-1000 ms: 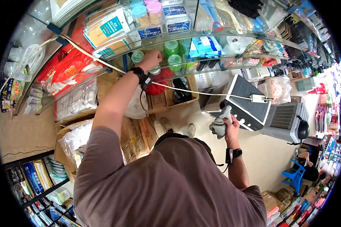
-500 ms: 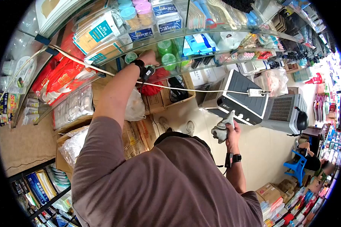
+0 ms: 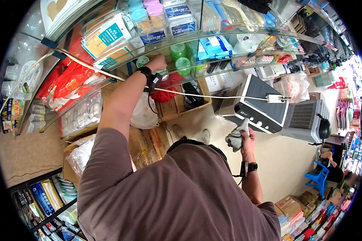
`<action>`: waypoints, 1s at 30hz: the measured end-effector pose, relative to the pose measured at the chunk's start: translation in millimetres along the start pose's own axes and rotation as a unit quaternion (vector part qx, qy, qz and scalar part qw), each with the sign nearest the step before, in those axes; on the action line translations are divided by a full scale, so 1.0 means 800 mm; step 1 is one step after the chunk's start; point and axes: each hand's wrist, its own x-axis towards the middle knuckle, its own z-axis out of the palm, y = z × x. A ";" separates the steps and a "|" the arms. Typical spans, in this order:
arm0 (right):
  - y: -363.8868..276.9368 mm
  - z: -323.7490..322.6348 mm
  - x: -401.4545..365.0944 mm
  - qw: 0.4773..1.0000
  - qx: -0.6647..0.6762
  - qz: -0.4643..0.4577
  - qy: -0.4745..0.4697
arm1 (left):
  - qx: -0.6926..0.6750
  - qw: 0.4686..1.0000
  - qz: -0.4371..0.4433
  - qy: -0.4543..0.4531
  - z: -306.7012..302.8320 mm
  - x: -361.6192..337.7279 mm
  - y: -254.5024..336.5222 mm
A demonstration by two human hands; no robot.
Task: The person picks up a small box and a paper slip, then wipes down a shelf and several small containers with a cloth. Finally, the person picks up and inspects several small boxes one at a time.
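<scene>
My left hand (image 3: 157, 62) reaches in at the lower glass shelf (image 3: 128, 53), wearing a black wrist strap with a small device. Its fingers look curled, and whatever they hold, if anything, is hidden. Just to its left sits a round tub with a green-and-white lid (image 3: 142, 62). On its other side are green-lidded jars (image 3: 183, 64). My right hand (image 3: 249, 138) is closed around a crumpled grey cloth (image 3: 235, 137), held over the floor in front of the black-and-grey appliance (image 3: 258, 105).
A white cable runs across to a power strip (image 3: 274, 99) on the appliance. A grey air cooler (image 3: 305, 120) stands beyond it. Cardboard boxes (image 3: 145, 148) and a plastic bag (image 3: 144, 114) lie below the shelves. Near a blue stool (image 3: 318, 176) is another person.
The view has shifted slightly, so the surroundings appear a little further right. My left hand is slightly closer to the round tub. The grey cloth stays in my right hand.
</scene>
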 end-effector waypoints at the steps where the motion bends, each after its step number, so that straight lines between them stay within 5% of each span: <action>1: 0.004 0.000 0.003 1.000 -0.003 -0.005 -0.001 | -0.007 1.000 0.013 -0.003 -0.004 -0.008 0.003; 14: -0.012 0.008 -0.012 1.000 -0.007 0.011 0.007 | -0.001 0.999 0.054 0.006 -0.011 -0.030 0.041; 20: -0.014 0.012 -0.024 1.000 0.002 0.022 0.005 | 0.083 0.993 0.038 -0.079 -0.030 -0.031 0.064; 26: -0.002 0.006 -0.014 1.000 0.009 0.008 -0.006 | 0.031 0.992 0.105 -0.057 -0.039 -0.041 0.061; 30: -0.001 0.004 -0.005 1.000 0.002 0.005 -0.006 | -0.033 0.999 0.015 -0.003 -0.034 -0.048 0.048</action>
